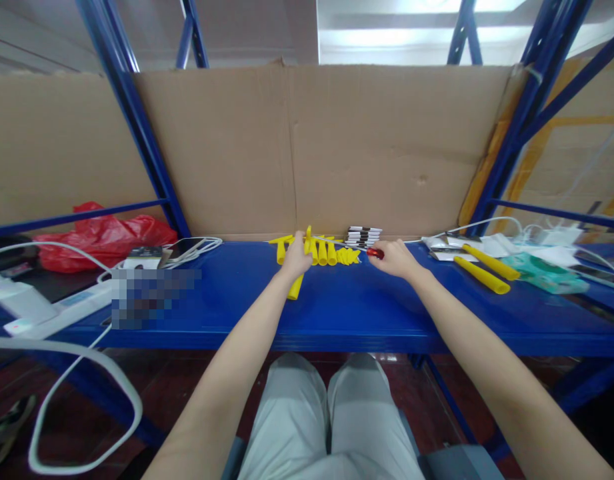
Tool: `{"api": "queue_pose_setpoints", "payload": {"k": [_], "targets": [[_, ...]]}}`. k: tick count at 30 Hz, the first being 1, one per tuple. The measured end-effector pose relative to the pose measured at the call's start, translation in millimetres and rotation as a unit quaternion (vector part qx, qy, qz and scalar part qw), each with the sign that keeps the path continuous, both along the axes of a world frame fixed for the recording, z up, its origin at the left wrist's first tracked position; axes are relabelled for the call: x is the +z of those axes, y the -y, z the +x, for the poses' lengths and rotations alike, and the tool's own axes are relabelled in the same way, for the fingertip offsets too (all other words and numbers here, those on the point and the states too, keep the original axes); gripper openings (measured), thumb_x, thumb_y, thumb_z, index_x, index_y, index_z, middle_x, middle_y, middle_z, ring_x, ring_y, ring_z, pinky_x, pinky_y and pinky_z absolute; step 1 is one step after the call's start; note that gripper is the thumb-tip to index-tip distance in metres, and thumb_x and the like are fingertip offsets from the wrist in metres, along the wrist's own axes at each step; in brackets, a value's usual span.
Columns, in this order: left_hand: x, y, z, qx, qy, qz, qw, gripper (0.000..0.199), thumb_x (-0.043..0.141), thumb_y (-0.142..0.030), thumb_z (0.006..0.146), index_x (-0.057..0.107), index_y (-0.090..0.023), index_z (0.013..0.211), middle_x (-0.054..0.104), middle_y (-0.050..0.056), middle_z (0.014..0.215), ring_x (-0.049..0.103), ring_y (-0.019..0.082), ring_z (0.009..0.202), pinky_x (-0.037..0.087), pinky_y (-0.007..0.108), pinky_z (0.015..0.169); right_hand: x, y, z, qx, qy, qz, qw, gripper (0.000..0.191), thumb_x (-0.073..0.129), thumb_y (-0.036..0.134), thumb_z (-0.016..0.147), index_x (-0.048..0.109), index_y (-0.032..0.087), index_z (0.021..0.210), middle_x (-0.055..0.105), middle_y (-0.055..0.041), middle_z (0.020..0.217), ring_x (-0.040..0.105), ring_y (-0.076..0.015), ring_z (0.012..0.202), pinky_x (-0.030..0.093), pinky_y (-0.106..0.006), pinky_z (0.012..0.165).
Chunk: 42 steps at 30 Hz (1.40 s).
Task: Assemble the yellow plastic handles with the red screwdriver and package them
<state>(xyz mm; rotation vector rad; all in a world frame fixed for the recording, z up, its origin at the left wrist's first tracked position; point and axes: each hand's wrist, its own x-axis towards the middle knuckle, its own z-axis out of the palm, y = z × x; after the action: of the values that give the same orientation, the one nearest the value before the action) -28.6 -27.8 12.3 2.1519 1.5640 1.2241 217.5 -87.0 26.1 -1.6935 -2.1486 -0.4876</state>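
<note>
My left hand [297,257] is closed round a yellow tube [295,288], whose lower end sticks out below the fingers. Several yellow tubes [323,253] stand in a row just right of it, near the cardboard. My right hand [393,259] is closed on a small red object [375,253] at the fingertips. Between the hands lie small yellow pieces [348,256] and a stack of white packets with dark bands [363,237].
Two yellow tubes [481,275] lie at the right by white packets and a green bag [551,273]. At the left are a red plastic bag [107,239], cables and a power strip [67,308]. A cardboard sheet [227,147] stands behind the blue shelf [361,313].
</note>
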Motion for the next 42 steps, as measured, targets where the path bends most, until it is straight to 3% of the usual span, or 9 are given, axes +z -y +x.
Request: {"api": "queue_pose_setpoints", "payload": {"k": [12,24,31,42], "targets": [[-1.1,-0.4,0.8,0.000,0.008,-0.001,1.000,0.052,0.058,-0.002,0.071,0.044,-0.020,0.117,0.065,0.010,0.112,0.061,0.024,0.109,0.046,0.039,0.095,-4.4,-5.5,2.0,-0.033,-0.012,0.010,0.999,0.014,0.050,0.027,0.079,0.061,0.020,0.084,0.069,-0.0072,0.074,0.061,-0.0217,0.069,0.029,-0.028,0.060],[-0.6,-1.3,-0.5,-0.008,0.014,-0.008,1.000,0.052,0.058,-0.002,0.071,0.044,-0.019,0.118,0.065,0.011,0.114,0.062,0.023,0.109,0.046,0.039,0.095,-2.2,-3.6,0.7,-0.004,-0.005,0.023,1.000,0.012,0.050,0.025,0.076,0.060,0.019,0.076,0.070,-0.0102,0.087,0.062,-0.0221,0.080,0.031,-0.029,0.066],[-0.5,-0.4,0.2,-0.010,0.016,-0.005,1.000,0.053,0.059,-0.002,0.070,0.045,-0.020,0.118,0.065,0.010,0.113,0.061,0.024,0.110,0.046,0.039,0.096,-5.7,-7.0,1.8,-0.039,-0.019,0.010,0.999,0.014,0.052,0.026,0.077,0.060,0.020,0.086,0.069,-0.0072,0.075,0.061,-0.0221,0.070,0.030,-0.028,0.061],[-0.4,-0.3,0.5,-0.009,0.021,-0.007,1.000,0.051,0.057,-0.001,0.071,0.045,-0.020,0.116,0.064,0.011,0.114,0.062,0.023,0.108,0.046,0.037,0.094,-2.6,-3.3,1.6,0.001,-0.013,0.020,1.000,0.013,0.049,0.025,0.076,0.060,0.019,0.076,0.071,-0.0085,0.082,0.062,-0.0210,0.075,0.033,-0.028,0.066]]}}
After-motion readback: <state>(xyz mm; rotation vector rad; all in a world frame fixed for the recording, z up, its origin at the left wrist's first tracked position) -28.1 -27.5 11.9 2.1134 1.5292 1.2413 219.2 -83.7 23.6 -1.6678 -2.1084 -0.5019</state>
